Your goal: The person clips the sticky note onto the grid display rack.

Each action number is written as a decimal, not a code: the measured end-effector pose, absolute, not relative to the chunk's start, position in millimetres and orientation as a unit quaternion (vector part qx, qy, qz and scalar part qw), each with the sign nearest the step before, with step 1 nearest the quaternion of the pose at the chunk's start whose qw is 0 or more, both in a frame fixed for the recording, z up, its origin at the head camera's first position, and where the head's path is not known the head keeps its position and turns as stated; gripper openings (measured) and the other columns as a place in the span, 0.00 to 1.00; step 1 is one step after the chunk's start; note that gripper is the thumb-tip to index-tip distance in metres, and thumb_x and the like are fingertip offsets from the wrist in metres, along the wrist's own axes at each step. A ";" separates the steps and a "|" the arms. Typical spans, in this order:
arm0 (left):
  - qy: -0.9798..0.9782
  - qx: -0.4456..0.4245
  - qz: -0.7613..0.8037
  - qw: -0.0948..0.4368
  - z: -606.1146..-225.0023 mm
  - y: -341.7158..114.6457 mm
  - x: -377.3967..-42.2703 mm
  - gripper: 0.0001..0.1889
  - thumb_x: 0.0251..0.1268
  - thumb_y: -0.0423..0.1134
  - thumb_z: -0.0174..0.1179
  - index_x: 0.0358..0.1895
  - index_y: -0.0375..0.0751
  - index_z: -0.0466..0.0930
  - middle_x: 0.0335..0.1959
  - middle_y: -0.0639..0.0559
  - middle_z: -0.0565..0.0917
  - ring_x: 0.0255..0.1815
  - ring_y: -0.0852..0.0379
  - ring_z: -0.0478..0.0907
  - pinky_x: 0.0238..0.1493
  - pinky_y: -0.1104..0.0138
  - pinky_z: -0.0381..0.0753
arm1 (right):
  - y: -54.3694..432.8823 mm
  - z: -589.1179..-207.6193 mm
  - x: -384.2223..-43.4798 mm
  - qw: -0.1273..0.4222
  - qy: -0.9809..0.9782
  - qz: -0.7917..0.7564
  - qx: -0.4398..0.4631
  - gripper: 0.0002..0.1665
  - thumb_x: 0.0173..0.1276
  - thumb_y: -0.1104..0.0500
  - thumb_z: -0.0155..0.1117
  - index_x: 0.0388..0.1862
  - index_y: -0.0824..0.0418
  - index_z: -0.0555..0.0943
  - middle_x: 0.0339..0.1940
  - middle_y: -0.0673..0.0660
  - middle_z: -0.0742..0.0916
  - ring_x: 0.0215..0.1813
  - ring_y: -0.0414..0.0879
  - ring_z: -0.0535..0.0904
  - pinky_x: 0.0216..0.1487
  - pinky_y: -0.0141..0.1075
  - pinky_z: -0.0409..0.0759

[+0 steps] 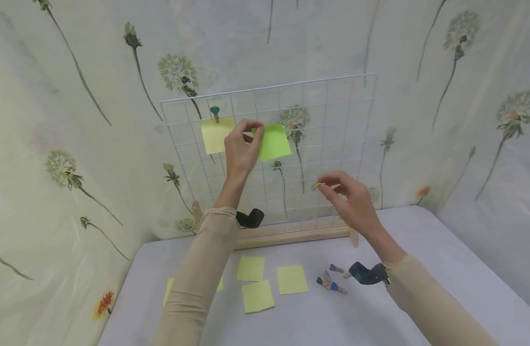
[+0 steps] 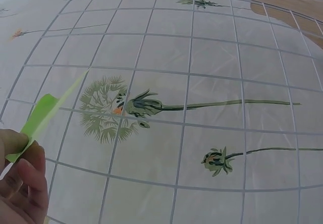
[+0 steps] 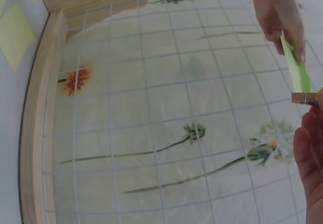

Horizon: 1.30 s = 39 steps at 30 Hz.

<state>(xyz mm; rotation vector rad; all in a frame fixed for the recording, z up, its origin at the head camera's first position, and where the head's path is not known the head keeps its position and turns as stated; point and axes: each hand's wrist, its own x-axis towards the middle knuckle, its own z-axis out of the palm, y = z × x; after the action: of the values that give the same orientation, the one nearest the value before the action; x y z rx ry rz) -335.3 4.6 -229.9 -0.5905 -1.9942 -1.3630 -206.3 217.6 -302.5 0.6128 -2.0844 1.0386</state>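
In the head view my left hand [image 1: 243, 149] pinches a bright green sticky note [image 1: 275, 142] by its left edge, in front of the white wire grid [image 1: 308, 192]. Seen from the left wrist, the green note [image 2: 45, 113] bends slightly between thumb and fingers. Lower and to the right, my right hand [image 1: 349, 199] holds a small wooden clothespin [image 3: 304, 98] between thumb and fingertips, apart from the grid. Left of the green note, a pale yellow sticky note [image 1: 214, 137] hangs on the grid under a clothespin with a teal heart [image 1: 215, 111].
The grid stands in a wooden base [image 1: 291, 238] on a white table [image 1: 299, 322]. Several yellow sticky notes [image 1: 292, 279] lie in front of it. To their right is a small group of heart clothespins [image 1: 338, 288]. A floral curtain [image 1: 421, 105] hangs behind.
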 end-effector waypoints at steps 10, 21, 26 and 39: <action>-0.757 -0.220 -0.520 0.327 -225.2 1.5 -341.0 0.07 0.65 0.38 0.58 0.43 0.41 0.82 0.38 0.48 0.85 0.26 0.56 0.79 0.27 0.72 0.77 | 200.6 -258.7 -224.5 0.381 -0.797 0.402 0.242 0.12 0.64 0.69 0.61 0.47 0.68 0.78 0.41 0.60 0.85 0.38 0.37 0.78 0.39 0.20 0.75; -0.757 -0.214 -0.522 0.329 -225.6 -0.4 -342.9 0.07 0.65 0.38 0.59 0.42 0.41 0.82 0.37 0.49 0.85 0.25 0.57 0.79 0.26 0.72 0.77 | 186.4 -230.8 -230.7 0.389 -0.783 0.416 0.250 0.12 0.66 0.67 0.60 0.49 0.68 0.77 0.42 0.59 0.85 0.36 0.37 0.77 0.37 0.21 0.74; -0.763 -0.205 -0.515 0.332 -222.4 -3.0 -343.6 0.07 0.65 0.38 0.58 0.42 0.42 0.82 0.37 0.49 0.86 0.24 0.57 0.79 0.25 0.72 0.76 | 186.1 -222.6 -249.5 0.405 -0.781 0.404 0.250 0.12 0.66 0.65 0.61 0.48 0.65 0.78 0.42 0.58 0.85 0.33 0.37 0.76 0.35 0.22 0.74; -0.762 -0.209 -0.519 0.326 -223.2 -0.9 -344.1 0.08 0.65 0.39 0.58 0.44 0.42 0.81 0.39 0.49 0.85 0.25 0.57 0.79 0.25 0.71 0.77 | 186.4 -203.3 -277.7 0.427 -0.776 0.373 0.278 0.12 0.67 0.60 0.60 0.48 0.60 0.80 0.42 0.53 0.86 0.31 0.38 0.76 0.34 0.23 0.74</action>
<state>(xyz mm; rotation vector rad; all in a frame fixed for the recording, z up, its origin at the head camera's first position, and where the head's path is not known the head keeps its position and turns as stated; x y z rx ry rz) -344.1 -0.9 -223.2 -0.5474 -1.9983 -1.3597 -277.7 186.4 -203.3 0.6940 -1.9381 0.9307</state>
